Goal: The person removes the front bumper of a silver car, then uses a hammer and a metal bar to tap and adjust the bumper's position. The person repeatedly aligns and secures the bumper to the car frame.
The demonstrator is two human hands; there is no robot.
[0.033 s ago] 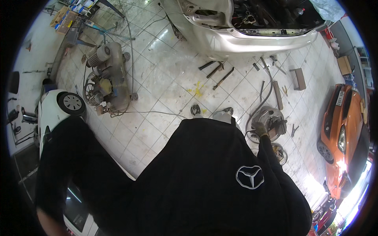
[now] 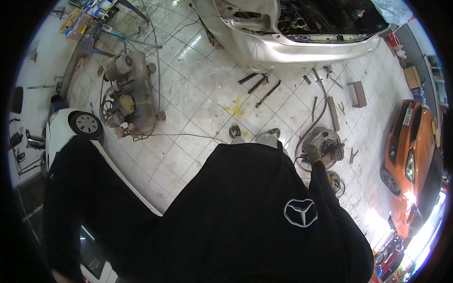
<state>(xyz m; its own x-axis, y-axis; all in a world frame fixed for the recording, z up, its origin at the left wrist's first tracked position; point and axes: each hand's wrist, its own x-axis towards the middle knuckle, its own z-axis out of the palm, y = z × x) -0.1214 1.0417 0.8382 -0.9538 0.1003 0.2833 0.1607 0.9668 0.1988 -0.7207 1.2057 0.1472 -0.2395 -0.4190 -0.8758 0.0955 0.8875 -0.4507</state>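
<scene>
My right hand (image 2: 312,153), in a dull olive-brown glove, hangs over the left side of a round metal stand (image 2: 325,137) with a block-like fitting on its right side. Its fingers blend into the stand, so whether they grip or touch anything is unclear. A dark hose (image 2: 321,113) bends around the stand's left side. My left arm (image 2: 80,188), in a black sleeve, is raised and bent out to the left. Only a blurred sliver of bare skin of my left hand (image 2: 60,277) shows at the lower left rim; its fingers are hidden.
An air compressor (image 2: 141,99) stands on the tiled floor (image 2: 188,122) at left, beside a white car (image 2: 61,122). Ahead is a stripped silver car body (image 2: 302,54). Several bars and hand tools (image 2: 268,93) lie before it. An orange car (image 2: 408,165) is at right.
My left forearm and hand have shifted slightly down toward the lower rim, showing less skin. My right hand stays over the round stand.
</scene>
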